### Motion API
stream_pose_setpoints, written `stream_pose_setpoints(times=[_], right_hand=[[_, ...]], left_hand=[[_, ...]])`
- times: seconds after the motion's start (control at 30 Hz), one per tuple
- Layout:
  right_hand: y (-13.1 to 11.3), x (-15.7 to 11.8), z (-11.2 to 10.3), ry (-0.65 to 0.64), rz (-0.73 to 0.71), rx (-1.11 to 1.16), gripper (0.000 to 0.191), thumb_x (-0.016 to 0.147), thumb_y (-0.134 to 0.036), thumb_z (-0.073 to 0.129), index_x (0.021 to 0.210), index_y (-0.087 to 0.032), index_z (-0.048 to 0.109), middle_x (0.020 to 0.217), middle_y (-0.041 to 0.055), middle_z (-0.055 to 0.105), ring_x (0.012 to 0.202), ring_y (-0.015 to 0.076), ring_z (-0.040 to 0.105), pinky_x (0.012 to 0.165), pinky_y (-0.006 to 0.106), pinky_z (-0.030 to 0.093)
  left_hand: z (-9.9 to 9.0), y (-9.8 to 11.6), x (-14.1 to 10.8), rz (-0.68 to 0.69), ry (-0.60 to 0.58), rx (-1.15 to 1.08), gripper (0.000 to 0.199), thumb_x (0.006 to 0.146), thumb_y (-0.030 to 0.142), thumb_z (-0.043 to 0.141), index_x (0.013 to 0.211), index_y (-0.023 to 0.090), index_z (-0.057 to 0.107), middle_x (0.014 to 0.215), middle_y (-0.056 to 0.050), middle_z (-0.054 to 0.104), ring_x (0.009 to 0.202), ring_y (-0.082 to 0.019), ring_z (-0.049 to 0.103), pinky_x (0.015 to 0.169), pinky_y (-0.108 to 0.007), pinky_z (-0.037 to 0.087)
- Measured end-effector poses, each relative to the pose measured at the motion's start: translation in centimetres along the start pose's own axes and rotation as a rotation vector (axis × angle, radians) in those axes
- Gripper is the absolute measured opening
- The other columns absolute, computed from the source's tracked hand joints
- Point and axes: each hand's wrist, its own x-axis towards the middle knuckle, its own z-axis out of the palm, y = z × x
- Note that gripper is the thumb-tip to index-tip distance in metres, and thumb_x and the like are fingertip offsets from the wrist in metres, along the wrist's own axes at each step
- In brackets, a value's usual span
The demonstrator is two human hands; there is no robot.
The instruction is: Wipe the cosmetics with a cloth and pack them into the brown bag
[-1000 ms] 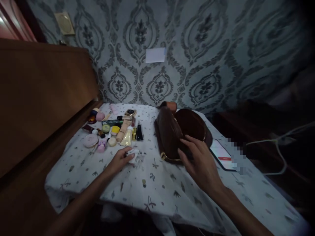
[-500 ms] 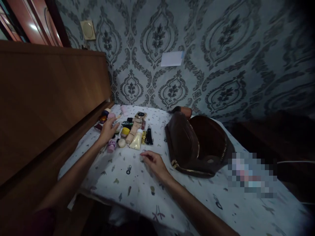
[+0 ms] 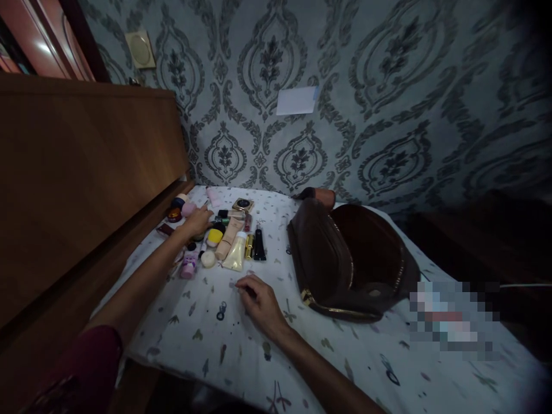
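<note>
My left hand (image 3: pixel 199 222) reaches over the left side of a group of cosmetics, palm down, fingers stretched toward a green tube (image 3: pixel 221 221); no held item shows in it. My right hand (image 3: pixel 261 302) is low over the sheet in front of the group, thumb and fingers pinched together; a faint small thing at the fingertips is too indistinct to name. Between the hands lie a cream tube (image 3: pixel 235 253), a beige tube (image 3: pixel 228 238), a yellow-lidded jar (image 3: pixel 214 237), a small pale round jar (image 3: pixel 208 259), a purple bottle (image 3: pixel 188 264), a gold lipstick (image 3: pixel 249 246) and a black tube (image 3: pixel 259 244).
A brown zippered bag (image 3: pixel 321 264) stands gaping at the right, an orange-brown item (image 3: pixel 324 198) behind it. At the back lies a gold-edged compact (image 3: pixel 243 204). A wooden panel (image 3: pixel 95 167) borders the left, patterned wallpaper (image 3: pixel 224 155) the back. A blurred patch (image 3: pixel 452 316) covers something at the right.
My left hand has shifted slightly right and away over the cosmetics. My right hand stays pinched in front of them. The whole view has turned a little.
</note>
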Motion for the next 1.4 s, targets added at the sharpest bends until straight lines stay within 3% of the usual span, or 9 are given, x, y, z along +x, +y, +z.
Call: stream_pose_setpoints(times=[0.2, 0.4, 0.53, 0.67, 0.83, 0.93, 1.03, 1.2, 1.4], right_hand=[[-0.2, 0.0, -0.2, -0.008, 0.032, 0.016, 0.019, 0.086, -0.018, 0.05, 0.089, -0.017, 0.069, 0.086, 0.0057, 0.067, 0.079, 0.0171, 0.062, 0.068, 0.027, 0.049], [-0.2, -0.1, -0.4, 0.006, 0.077, 0.08, 0.021, 0.086, -0.024, 0.05, 0.087, -0.018, 0.07, 0.084, 0.0056, 0.066, 0.077, 0.0183, 0.063, 0.06, 0.027, 0.052], [-0.3, -0.2, -0.4, -0.011, 0.086, 0.096, 0.021, 0.086, -0.025, 0.05, 0.087, -0.017, 0.069, 0.083, 0.0061, 0.065, 0.075, 0.0181, 0.062, 0.058, 0.026, 0.052], [-0.3, -0.2, -0.5, -0.022, 0.102, 0.11, 0.022, 0.087, -0.028, 0.049, 0.088, -0.017, 0.069, 0.083, 0.0064, 0.064, 0.076, 0.0183, 0.062, 0.052, 0.023, 0.051], [-0.2, 0.0, -0.6, -0.019, 0.061, 0.039, 0.02, 0.088, -0.025, 0.05, 0.087, -0.018, 0.069, 0.082, 0.0053, 0.067, 0.077, 0.0183, 0.064, 0.068, 0.029, 0.053], [-0.1, 0.0, -0.6, -0.025, 0.056, 0.036, 0.02, 0.089, -0.024, 0.05, 0.087, -0.019, 0.069, 0.083, 0.005, 0.068, 0.077, 0.0183, 0.065, 0.07, 0.03, 0.051], [0.1, 0.1, -0.6, -0.031, 0.059, 0.041, 0.02, 0.089, -0.022, 0.049, 0.088, -0.019, 0.068, 0.085, 0.0054, 0.069, 0.08, 0.0184, 0.065, 0.072, 0.029, 0.051], [0.0, 0.3, -0.9, -0.067, 0.046, 0.009, 0.02, 0.091, -0.021, 0.047, 0.088, -0.02, 0.068, 0.087, 0.0062, 0.07, 0.082, 0.0189, 0.066, 0.073, 0.029, 0.05], [-0.1, 0.3, -1.0, -0.083, 0.025, -0.003, 0.021, 0.093, -0.022, 0.045, 0.091, -0.02, 0.067, 0.09, 0.0068, 0.07, 0.086, 0.0198, 0.066, 0.076, 0.032, 0.051]], left_hand=[[0.2, 0.2, -0.3, -0.021, 0.07, -0.099, 0.031, 0.084, 0.025, 0.06, 0.111, 0.012, 0.065, 0.119, -0.018, 0.06, 0.107, -0.029, 0.059, 0.095, -0.041, 0.046], [-0.1, 0.8, -1.9, -0.01, 0.226, -0.257, 0.026, 0.089, 0.019, 0.05, 0.106, 0.016, 0.069, 0.109, -0.01, 0.066, 0.105, -0.021, 0.061, 0.096, -0.034, 0.047], [-1.3, -0.8, -2.7, -0.19, 0.386, -0.294, 0.034, 0.09, 0.02, 0.043, 0.115, 0.015, 0.065, 0.118, -0.01, 0.066, 0.113, -0.021, 0.059, 0.1, -0.034, 0.046], [-3.8, -4.8, -2.6, -0.445, 0.457, -0.252, 0.047, 0.092, 0.019, 0.029, 0.13, 0.008, 0.055, 0.126, -0.014, 0.063, 0.113, -0.021, 0.06, 0.093, -0.029, 0.049], [-5.5, -8.4, -0.9, -0.606, 0.275, -0.122, 0.04, 0.092, 0.031, 0.041, 0.117, 0.012, 0.067, 0.116, -0.016, 0.07, 0.106, -0.026, 0.065, 0.086, -0.032, 0.05], [-4.8, -9.0, 1.2, -0.668, 0.132, -0.028, 0.048, 0.089, 0.047, 0.049, 0.108, 0.01, 0.071, 0.117, -0.024, 0.069, 0.111, -0.038, 0.063, 0.088, -0.042, 0.05], [-4.0, -9.4, 3.5, -0.704, 0.009, 0.025, 0.056, 0.085, 0.054, 0.053, 0.109, 0.007, 0.071, 0.12, -0.029, 0.066, 0.112, -0.041, 0.062, 0.086, -0.046, 0.05], [-3.3, -11.0, 5.9, -0.7, -0.146, 0.07, 0.063, 0.073, 0.058, 0.065, 0.113, 0.009, 0.07, 0.119, -0.027, 0.068, 0.111, -0.041, 0.064, 0.084, -0.045, 0.052], [-3.0, -11.4, 7.2, -0.625, -0.212, 0.125, 0.06, 0.065, 0.049, 0.075, 0.112, 0.012, 0.071, 0.118, -0.025, 0.069, 0.111, -0.039, 0.065, 0.084, -0.04, 0.052]])
